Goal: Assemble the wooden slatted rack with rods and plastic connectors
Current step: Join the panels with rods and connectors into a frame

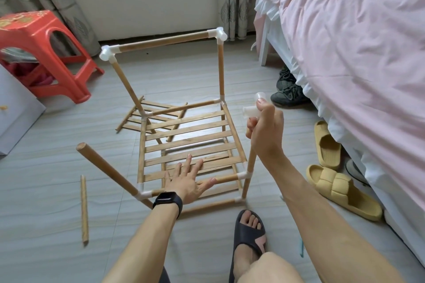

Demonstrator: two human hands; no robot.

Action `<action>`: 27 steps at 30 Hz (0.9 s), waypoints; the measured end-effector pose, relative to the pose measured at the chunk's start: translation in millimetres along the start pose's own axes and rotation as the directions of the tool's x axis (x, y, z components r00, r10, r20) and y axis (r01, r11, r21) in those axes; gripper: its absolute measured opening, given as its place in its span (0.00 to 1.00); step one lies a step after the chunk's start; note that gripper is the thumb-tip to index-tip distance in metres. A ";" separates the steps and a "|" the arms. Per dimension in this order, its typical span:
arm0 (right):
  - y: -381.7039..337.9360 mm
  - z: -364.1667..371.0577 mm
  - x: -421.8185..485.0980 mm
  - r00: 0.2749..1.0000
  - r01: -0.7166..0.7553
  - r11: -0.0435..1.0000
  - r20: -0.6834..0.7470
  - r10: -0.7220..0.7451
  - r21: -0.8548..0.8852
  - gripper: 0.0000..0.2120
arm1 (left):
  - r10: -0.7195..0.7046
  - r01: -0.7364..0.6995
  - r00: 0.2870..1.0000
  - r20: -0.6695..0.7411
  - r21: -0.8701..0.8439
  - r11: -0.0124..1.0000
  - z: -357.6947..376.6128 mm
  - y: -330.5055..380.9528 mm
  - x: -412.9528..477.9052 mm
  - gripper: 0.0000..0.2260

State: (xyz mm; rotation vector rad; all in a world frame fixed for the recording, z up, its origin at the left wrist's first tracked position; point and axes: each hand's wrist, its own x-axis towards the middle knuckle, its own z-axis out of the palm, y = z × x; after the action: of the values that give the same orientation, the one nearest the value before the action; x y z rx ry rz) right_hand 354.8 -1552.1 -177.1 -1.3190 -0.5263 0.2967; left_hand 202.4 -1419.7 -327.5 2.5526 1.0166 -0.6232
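Fingers spread wide, the left hand [188,179] is pressing flat on the smooth wooden slatted shelf [190,135] of the half-built rack [165,42] on the floor [46,259]. The right hand [264,131] is pinching a translucent white plastic connector [254,109] above a round upright wooden rod [251,164].

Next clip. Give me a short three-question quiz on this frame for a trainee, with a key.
1. True or false: the left hand is curled round a rod.
2. What does the right hand pinch? A) a white plastic connector B) a wooden slat C) a yellow slipper.
3. Fill in: the loose rod lies on the floor, on the ___ side of the rack as the camera sees it.
Key: 1 false, it rests flat on the slats; 2 A; 3 left.
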 end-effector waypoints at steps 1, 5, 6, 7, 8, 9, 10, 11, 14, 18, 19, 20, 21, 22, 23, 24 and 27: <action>0.9 -0.6 2.3 1.000 -0.009 1.000 0.010 0.009 0.010 0.18 | 0.000 0.000 1.000 0.000 0.001 1.000 -0.2 -0.4 0.3 0.44; 5.1 -4.4 6.3 0.998 -0.028 0.999 0.060 0.026 0.037 0.15 | 0.003 -0.003 1.000 0.001 -0.002 1.000 -0.9 -1.3 2.5 0.44; 5.8 -4.7 5.8 0.997 -0.025 0.999 0.073 0.022 0.044 0.15 | 0.002 -0.002 1.000 0.001 -0.003 1.000 -0.8 -1.6 3.0 0.44; 6.4 -5.2 5.5 0.996 -0.028 0.998 0.083 0.023 0.051 0.15 | 0.001 -0.001 1.000 0.001 -0.006 1.000 -0.6 -1.8 3.4 0.44; 6.1 -5.8 5.4 0.995 -0.034 0.998 0.091 0.028 0.059 0.15 | -0.001 0.001 1.000 0.001 -0.010 1.000 0.0 -1.9 3.9 0.44; 5.9 -6.8 5.4 0.994 -0.042 0.997 0.099 0.035 0.066 0.15 | -0.003 0.003 1.000 0.002 -0.013 1.000 0.3 -1.7 4.1 0.44; 5.4 -7.7 5.4 0.993 -0.050 0.996 0.107 0.042 0.074 0.14 | -0.004 0.004 1.000 0.004 -0.013 1.000 0.7 -1.6 4.1 0.45; 5.4 -8.7 5.5 0.993 -0.054 0.996 0.112 0.045 0.075 0.14 | -0.003 0.003 1.000 0.004 -0.012 1.000 1.2 -1.4 3.8 0.45; 4.5 -10.3 2.4 0.994 -0.045 0.996 0.103 0.037 0.073 0.14 | 0.000 0.000 1.000 -0.005 -0.010 1.000 2.5 -1.3 2.2 0.44; 6.3 -8.0 -2.3 0.998 0.006 0.998 0.058 -0.009 0.062 0.19 | -0.004 0.004 1.000 -0.010 -0.011 1.000 5.0 -1.0 1.1 0.44; 7.3 -7.5 -2.4 0.998 0.010 0.999 0.064 -0.013 0.045 0.22 | -0.006 0.006 1.000 -0.014 -0.011 1.000 5.5 -1.2 1.6 0.44; 8.5 -8.8 -2.7 0.996 0.006 1.000 0.090 -0.009 0.027 0.25 | -0.008 0.008 1.000 -0.018 -0.013 1.000 5.8 -1.7 2.4 0.44; 11.0 -12.7 -3.0 0.991 0.002 1.000 0.132 -0.003 0.007 0.29 | -0.007 0.007 1.000 -0.020 -0.015 1.000 6.3 -2.1 3.2 0.44; 15.4 -19.9 -3.4 0.984 0.011 1.000 0.177 -0.007 -0.019 0.32 | -0.005 0.005 1.000 -0.024 -0.017 1.000 7.2 -2.3 4.3 0.44; 23.0 -30.6 -3.0 0.980 0.032 0.998 0.198 -0.022 -0.048 0.34 | -0.003 0.003 1.000 -0.031 -0.017 1.000 7.8 -2.5 4.9 0.44; 34.2 -44.2 -2.4 0.985 0.036 0.997 0.171 -0.024 -0.069 0.35 | -0.001 0.001 0.999 -0.039 -0.016 1.000 8.1 -2.8 5.7 0.45; 94.8 -94.3 -4.8 0.969 -0.212 0.950 -0.174 0.175 -0.229 0.26 | 0.009 -0.011 0.998 -0.063 -0.018 1.000 10.0 -4.5 9.4 0.49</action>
State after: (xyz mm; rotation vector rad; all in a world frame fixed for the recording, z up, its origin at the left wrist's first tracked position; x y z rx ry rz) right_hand 408.4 -1611.1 -284.6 -1.6261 -0.3107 0.2965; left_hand 202.6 -1415.7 -341.4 2.5749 1.0246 -0.5317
